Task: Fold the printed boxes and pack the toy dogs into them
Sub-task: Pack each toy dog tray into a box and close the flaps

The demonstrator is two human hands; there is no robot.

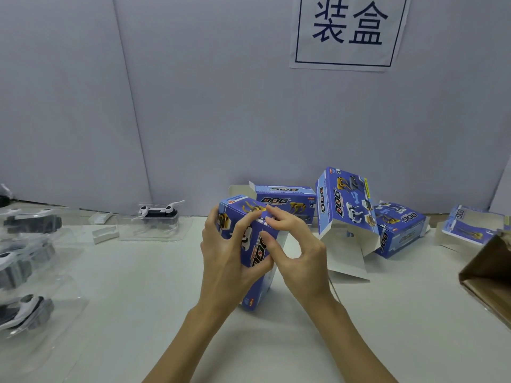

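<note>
Several black-and-white toy dogs in clear plastic trays (26,269) lie far left of the left hand (224,255), which grips the upright blue printed cardboard box (253,244) standing on the white table (138,313). The right hand (298,252) pinches the box's upper edge. Further right, more blue printed boxes (345,205) with open flaps lie beside a brown carton (489,275).

Even, cool, fairly dim light falls from above, with soft faint shadows under the hands (265,250) on the counter (138,299). No harsh glare. Wide-angle bending curves the edges; clear trays (33,272) at the counter's left edge look blurred.
</note>
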